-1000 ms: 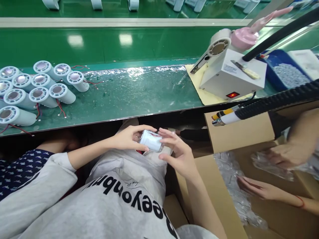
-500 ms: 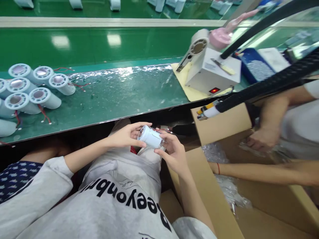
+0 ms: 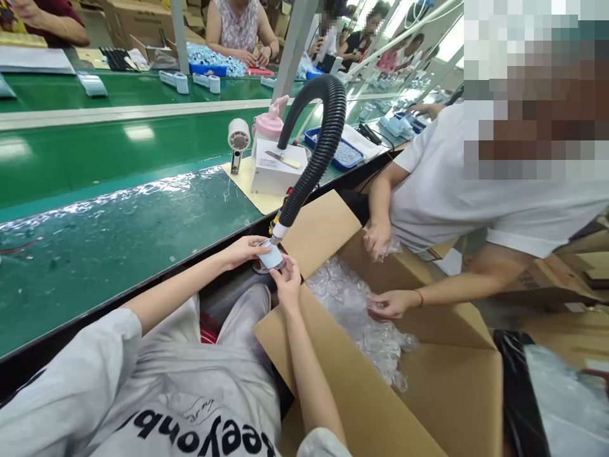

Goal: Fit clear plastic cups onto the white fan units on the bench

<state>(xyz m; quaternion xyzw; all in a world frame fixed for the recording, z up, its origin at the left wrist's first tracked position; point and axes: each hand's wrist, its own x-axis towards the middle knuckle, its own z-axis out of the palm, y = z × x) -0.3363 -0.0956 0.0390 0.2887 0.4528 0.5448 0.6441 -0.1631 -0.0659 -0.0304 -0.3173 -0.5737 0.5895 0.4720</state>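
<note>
A light blue cylindrical fan housing (image 3: 271, 256) is held between both hands beyond my knees. My left hand (image 3: 244, 252) grips its left end, fingers closed round the rim. My right hand (image 3: 288, 279) pinches its lower right end between thumb and fingers. Just above the housing is the metal tip of a nozzle (image 3: 280, 232) on a black corrugated hose (image 3: 320, 152); whether they touch I cannot tell. This hose arches up from a white box-shaped machine (image 3: 273, 176) on the bench, with a knife (image 3: 283, 159) lying on top.
An open cardboard box (image 3: 442, 374) with clear plastic pieces (image 3: 352, 311) stands at my right. A co-worker's hands (image 3: 391, 304) reach into it. A handheld fan (image 3: 238, 141), a pink bottle (image 3: 269, 120) and a blue tray (image 3: 345, 155) of small pieces stand on the bench (image 3: 143, 238).
The view has swung right, bringing the co-worker and more of the box into sight. Both hands have carried the housing forward to beneath the nozzle. The group of housings has left the view.
</note>
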